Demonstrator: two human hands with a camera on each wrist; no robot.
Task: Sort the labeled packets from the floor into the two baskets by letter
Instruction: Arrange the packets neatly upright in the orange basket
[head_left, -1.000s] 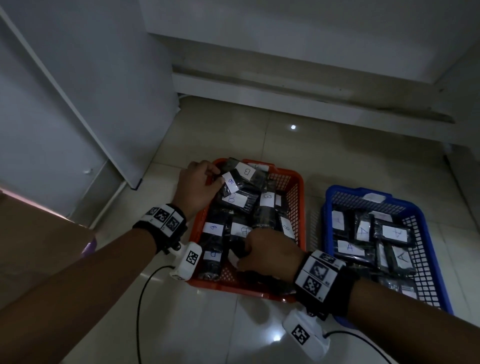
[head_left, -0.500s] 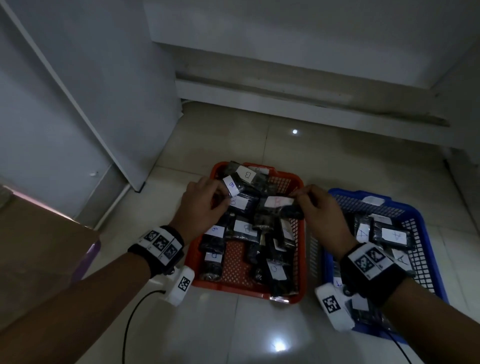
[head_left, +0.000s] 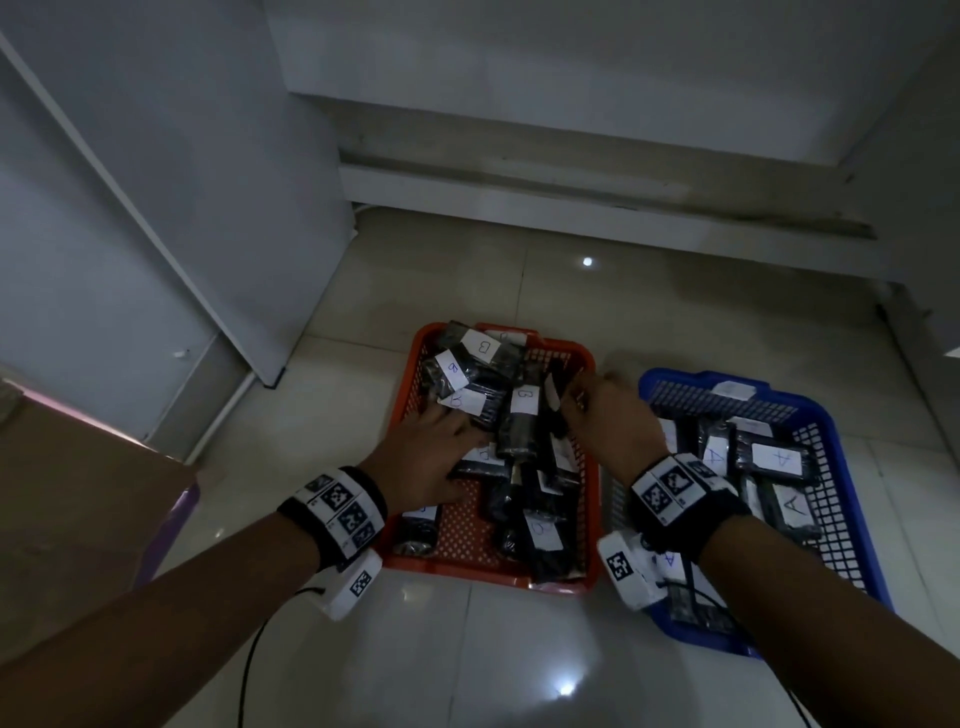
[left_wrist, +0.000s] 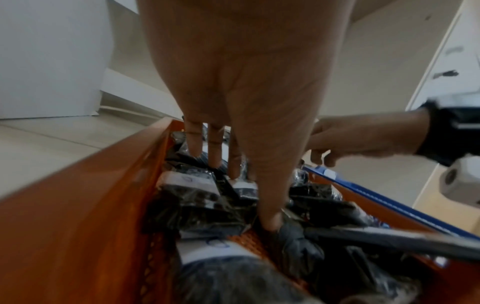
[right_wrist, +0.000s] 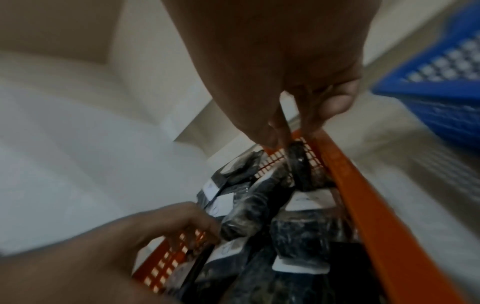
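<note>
The orange basket (head_left: 467, 566) holds several black packets with white labels marked B (head_left: 485, 345). The blue basket (head_left: 685, 376) to its right holds packets marked A (head_left: 779, 457). My left hand (head_left: 436, 447) lies flat on the packets in the left half of the orange basket (left_wrist: 91, 205), its fingers (left_wrist: 215, 152) straight. My right hand (head_left: 597, 415) is at the orange basket's right wall (right_wrist: 363, 205). There its thumb and fingers pinch a black packet (right_wrist: 298, 164), which stands on edge (head_left: 551, 402). That packet's letter is hidden.
A brown cardboard box (head_left: 78, 519) stands at the near left, beside a white panel (head_left: 182, 208). A low wall ledge (head_left: 571, 197) runs behind the baskets. The tiled floor (head_left: 467, 280) lies around both baskets. A cable (head_left: 254, 649) hangs from my left wrist.
My right hand picked a packet up from the front of the orange basket, then carried it to the right wall. My left hand slid from the back left corner toward the middle and flattened.
</note>
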